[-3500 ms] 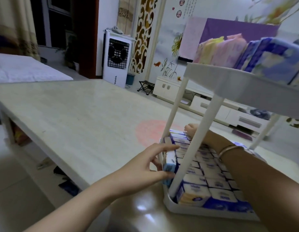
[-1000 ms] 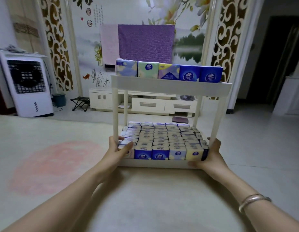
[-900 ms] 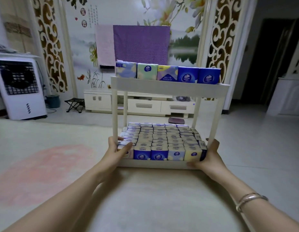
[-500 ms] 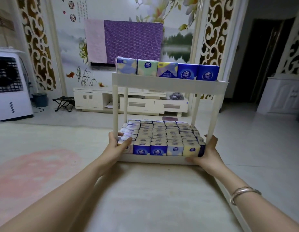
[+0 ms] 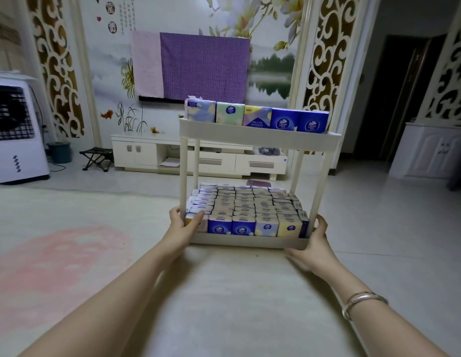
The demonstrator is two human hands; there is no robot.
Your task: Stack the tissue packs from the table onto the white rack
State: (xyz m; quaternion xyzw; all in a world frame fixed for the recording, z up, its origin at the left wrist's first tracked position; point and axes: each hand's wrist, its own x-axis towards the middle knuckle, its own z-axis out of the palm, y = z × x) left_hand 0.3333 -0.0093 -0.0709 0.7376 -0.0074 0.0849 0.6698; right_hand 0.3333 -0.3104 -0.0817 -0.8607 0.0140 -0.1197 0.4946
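My left hand (image 5: pixel 183 229) and right hand (image 5: pixel 313 244) still grip the white rack (image 5: pixel 250 242) at its near corners; tissue packs (image 5: pixel 243 210) fill it, unchanged. Stacking appears complete.

tissue packs (image 5: pixel 246 211) fill the rack's (image 5: pixel 250 242) lower tier; posts flank its open front.

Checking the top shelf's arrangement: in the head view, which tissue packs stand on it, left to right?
Pale blue floral pack → green pack → yellow-and-purple pack → blue pack → second blue pack.
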